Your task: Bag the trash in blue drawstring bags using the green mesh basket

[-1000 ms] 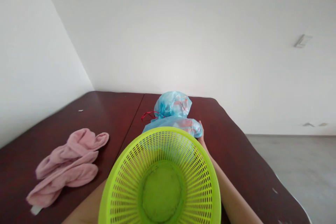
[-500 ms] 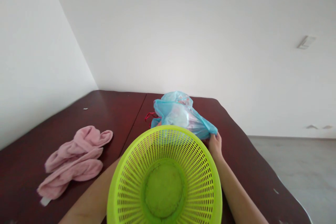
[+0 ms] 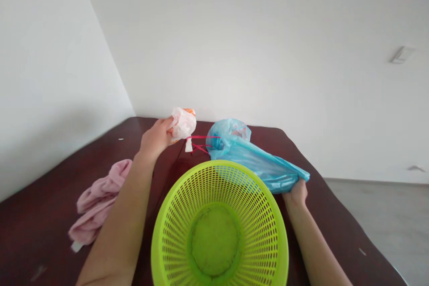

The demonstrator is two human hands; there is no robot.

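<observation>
My left hand (image 3: 157, 136) is closed around a crumpled white bundle with orange markings (image 3: 184, 123), perhaps thin plastic or tissue; I cannot tell which. Just below the bundle is a small white piece (image 3: 188, 145). My right hand (image 3: 297, 192) grips the bottom corner of a translucent blue plastic bag (image 3: 261, 163), which is stretched out to the right. The bag's open end faces left, and its red drawstrings (image 3: 200, 137) trail toward the bundle. Between my forearms stands a lime-green slotted plastic basket (image 3: 214, 241) with nothing inside, hiding part of the blue bag.
A pink fabric item (image 3: 97, 205) with a white tag lies folded at the left, partly behind my left forearm. The dark red table (image 3: 33, 214) meets white walls at the back and left. Grey floor (image 3: 375, 214) shows past its right edge.
My left hand has come up from behind the basket with the white bundle, out to the left of the bag. My right hand has pulled the bag's corner right, and the bag looks flatter.
</observation>
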